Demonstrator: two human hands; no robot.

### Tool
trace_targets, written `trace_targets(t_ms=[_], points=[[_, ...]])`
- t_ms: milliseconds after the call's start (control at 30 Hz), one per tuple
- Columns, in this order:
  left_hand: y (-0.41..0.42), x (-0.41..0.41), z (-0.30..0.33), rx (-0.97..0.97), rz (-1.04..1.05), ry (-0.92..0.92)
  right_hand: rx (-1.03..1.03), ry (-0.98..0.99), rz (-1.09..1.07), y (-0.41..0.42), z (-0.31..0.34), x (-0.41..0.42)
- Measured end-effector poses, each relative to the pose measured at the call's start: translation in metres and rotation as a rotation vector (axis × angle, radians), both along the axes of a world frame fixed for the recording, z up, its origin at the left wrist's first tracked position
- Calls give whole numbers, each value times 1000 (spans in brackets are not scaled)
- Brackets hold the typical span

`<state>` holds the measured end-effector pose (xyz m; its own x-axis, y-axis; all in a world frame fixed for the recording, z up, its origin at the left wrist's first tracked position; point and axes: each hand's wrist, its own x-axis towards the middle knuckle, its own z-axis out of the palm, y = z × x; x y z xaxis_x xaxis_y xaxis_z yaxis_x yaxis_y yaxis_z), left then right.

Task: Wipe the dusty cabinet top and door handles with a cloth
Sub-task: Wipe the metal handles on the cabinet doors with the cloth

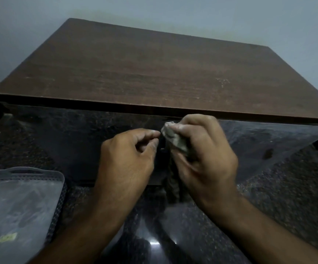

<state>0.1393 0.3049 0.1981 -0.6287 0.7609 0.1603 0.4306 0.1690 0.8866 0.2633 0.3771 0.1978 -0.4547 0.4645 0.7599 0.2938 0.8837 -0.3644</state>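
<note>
Rubbing door handle with wadded cloth clenched in right hand; left hand empty, loosely curled, apparently steadying door beneath cabinet top.

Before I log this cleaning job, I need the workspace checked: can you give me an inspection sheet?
Surface: brown cabinet top bare, faint pale marks near its right side.
Job's things: grey cloth bunched at the dark cabinet front, below the top's edge; handle not clearly visible.
Clutter: grey perforated tray on the floor, lower left.
Hands: right hand grips the cloth; left hand curled beside it, holding nothing visible.
Cables: nothing seen.
Surroundings: pale wall behind; glossy dark floor.
</note>
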Motion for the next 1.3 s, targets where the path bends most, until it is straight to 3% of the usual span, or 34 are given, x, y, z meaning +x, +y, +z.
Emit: trace_targets(t_ms=[100, 300, 500, 733, 933, 1167, 1300], points=[[-1, 1, 1, -3, 4, 9, 153, -153, -33, 12, -16, -8], [-3, -2, 3, -28, 25, -17, 137, -337, 37, 9, -38, 2], [1, 7, 6, -7, 28, 16, 103, -167, -52, 19, -24, -11], [-1, 2, 3, -37, 15, 8, 154, -337, 34, 12, -42, 6], [4, 5, 4, -16, 34, 2, 133, -156, -17, 21, -28, -7], [7, 4, 3, 2, 50, -14, 158, -501, 106, 15, -58, 16], [12, 5, 3, 42, 81, -41, 162, -314, 22, 18, -40, 14]])
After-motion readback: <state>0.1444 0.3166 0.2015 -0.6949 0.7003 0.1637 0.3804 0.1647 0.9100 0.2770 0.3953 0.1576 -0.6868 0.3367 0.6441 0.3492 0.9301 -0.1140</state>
